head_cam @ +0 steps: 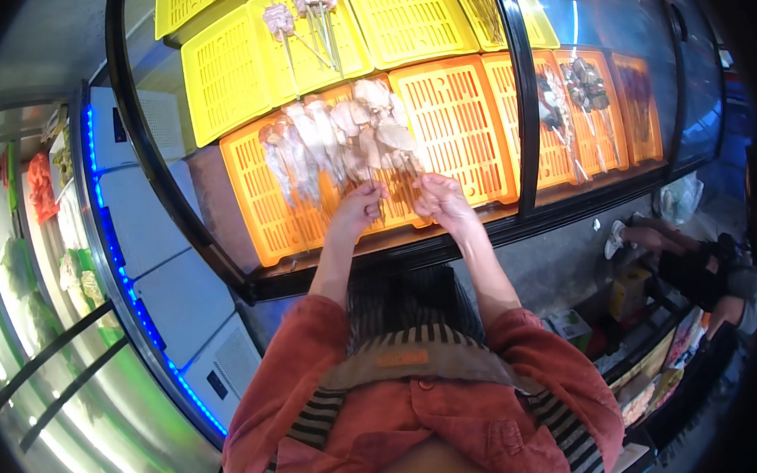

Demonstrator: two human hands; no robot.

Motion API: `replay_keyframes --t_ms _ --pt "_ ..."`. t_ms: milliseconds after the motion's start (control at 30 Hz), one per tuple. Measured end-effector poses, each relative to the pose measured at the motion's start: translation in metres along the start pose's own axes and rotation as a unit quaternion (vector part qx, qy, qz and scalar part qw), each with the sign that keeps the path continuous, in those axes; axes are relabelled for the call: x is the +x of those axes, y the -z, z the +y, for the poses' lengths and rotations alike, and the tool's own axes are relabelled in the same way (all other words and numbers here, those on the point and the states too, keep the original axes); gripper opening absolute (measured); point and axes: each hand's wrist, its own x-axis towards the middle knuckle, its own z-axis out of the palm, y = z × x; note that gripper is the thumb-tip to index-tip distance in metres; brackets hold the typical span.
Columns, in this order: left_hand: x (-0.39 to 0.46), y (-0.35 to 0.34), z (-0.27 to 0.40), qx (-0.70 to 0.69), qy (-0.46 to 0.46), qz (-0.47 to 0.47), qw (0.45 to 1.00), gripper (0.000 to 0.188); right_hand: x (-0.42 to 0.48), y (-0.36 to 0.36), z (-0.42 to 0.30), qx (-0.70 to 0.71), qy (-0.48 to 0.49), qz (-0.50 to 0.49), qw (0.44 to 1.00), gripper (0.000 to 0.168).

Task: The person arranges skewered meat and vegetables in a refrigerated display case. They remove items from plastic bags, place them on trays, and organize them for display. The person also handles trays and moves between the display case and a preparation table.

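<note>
Pale meat skewers (308, 143) lie in a row in an orange plastic basket (254, 224) at the front of a display case. My left hand (360, 205) has its fingers closed at the lower ends of skewers holding pale, flat pieces (373, 149). Just to its right, my right hand (438, 197) pinches skewer ends by the same basket's right side. The thin sticks are partly hidden by my fingers. Another orange basket (453, 128) stands beside them, showing its slotted bottom.
Yellow baskets (226, 77) stand behind, one with pinkish meat skewers (279, 21). A black frame post (521, 98) divides the case; more skewers (587, 87) lie beyond it. The case's black front rail (380, 265) runs below my forearms. A seated person (692, 269) is at the right.
</note>
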Motion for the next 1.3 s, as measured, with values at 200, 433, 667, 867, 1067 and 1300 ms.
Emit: replay_keyframes --t_ms 200,433,667,867,1067,1300 --pt "0.044 0.022 -0.053 -0.095 0.005 -0.025 0.995 0.009 0.031 0.015 0.055 -0.189 0.003 0.066 0.98 0.02" --pt "0.035 0.007 -0.038 0.03 0.008 0.198 0.98 0.007 0.026 0.018 0.048 -0.763 0.139 0.097 0.624 0.018" --pt "0.032 0.011 -0.051 0.038 -0.044 0.259 0.964 0.029 0.02 0.025 0.027 -0.809 0.072 0.129 0.569 0.021" --pt "0.014 0.011 -0.055 0.052 -0.068 0.256 0.963 0.027 0.04 0.033 0.046 -0.832 0.1 0.059 0.543 0.016" --pt "-0.016 0.014 -0.054 0.119 -0.087 0.249 0.957 0.019 0.041 0.011 0.056 -0.849 0.07 0.007 0.524 0.012" --pt "-0.032 0.021 -0.049 0.253 -0.096 0.217 0.938 0.019 0.04 0.033 0.054 -0.82 0.112 0.046 0.56 0.013"
